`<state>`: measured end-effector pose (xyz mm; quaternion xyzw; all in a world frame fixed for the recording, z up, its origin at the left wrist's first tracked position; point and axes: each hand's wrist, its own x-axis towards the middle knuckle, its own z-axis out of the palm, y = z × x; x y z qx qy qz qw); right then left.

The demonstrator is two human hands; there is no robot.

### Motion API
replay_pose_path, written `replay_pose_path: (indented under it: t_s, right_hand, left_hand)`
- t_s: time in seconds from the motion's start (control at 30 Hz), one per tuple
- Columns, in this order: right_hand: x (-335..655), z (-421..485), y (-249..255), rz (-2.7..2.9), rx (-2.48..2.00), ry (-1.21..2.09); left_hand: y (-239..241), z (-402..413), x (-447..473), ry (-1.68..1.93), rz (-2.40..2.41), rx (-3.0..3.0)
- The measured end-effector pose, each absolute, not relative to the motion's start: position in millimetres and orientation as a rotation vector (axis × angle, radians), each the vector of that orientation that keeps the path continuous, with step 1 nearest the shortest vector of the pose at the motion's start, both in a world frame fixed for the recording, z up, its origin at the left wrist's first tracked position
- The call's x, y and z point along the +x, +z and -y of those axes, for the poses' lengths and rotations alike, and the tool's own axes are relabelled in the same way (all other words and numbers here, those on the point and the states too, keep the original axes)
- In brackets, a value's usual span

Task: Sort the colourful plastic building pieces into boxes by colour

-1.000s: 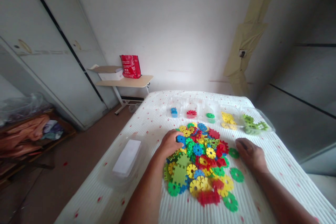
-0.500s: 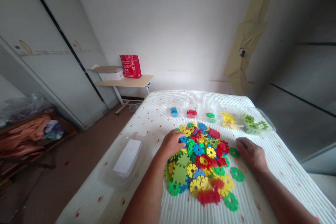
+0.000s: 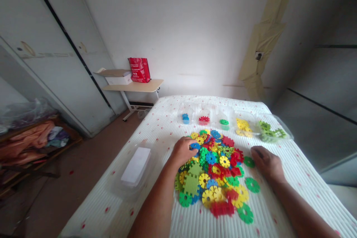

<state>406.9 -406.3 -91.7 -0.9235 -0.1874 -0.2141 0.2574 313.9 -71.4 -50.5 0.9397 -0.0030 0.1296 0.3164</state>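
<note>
A heap of plastic interlocking discs and squares (image 3: 216, 171) in blue, red, green and yellow lies on a white ribbed cover (image 3: 178, 119). My left hand (image 3: 182, 150) rests at the heap's left edge with its fingers curled on a blue disc (image 3: 194, 145). At the heap's right edge my right hand (image 3: 264, 161) lies on the cover, knuckles up and fingers bent under; what is in it, if anything, is hidden. A green disc (image 3: 248, 161) lies just left of that hand.
Clear tubs stand in a row at the back, holding blue pieces (image 3: 185, 118), red pieces (image 3: 203, 119), a green piece (image 3: 223, 122), yellow pieces (image 3: 242, 125) and lime pieces (image 3: 269, 131). A clear lidded box (image 3: 136, 167) sits left of my arm. A small table (image 3: 134, 87) stands beyond.
My left hand has crept a little to the right onto the blue disc. My right hand has stayed put.
</note>
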Motion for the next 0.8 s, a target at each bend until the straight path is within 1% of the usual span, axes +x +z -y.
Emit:
replay_pose_path:
  t_s: [0.17, 0.5, 0.8]
  right_hand:
    - [407.3, 407.0, -92.8, 0.530, -2.494, -0.581]
    - [408.0, 405.8, -91.6, 0.514, -2.509, -0.552]
    - [409.3, 407.9, -95.9, 0.517, -2.529, -0.556]
  left_hand:
    - [-49.4, 53.5, 309.8, 0.303, -0.008, 2.256]
    - [-51.3, 64.5, 307.9, 0.210, 0.153, 2.550]
    - [-48.5, 71.4, 307.0, 0.170, 0.123, 2.655]
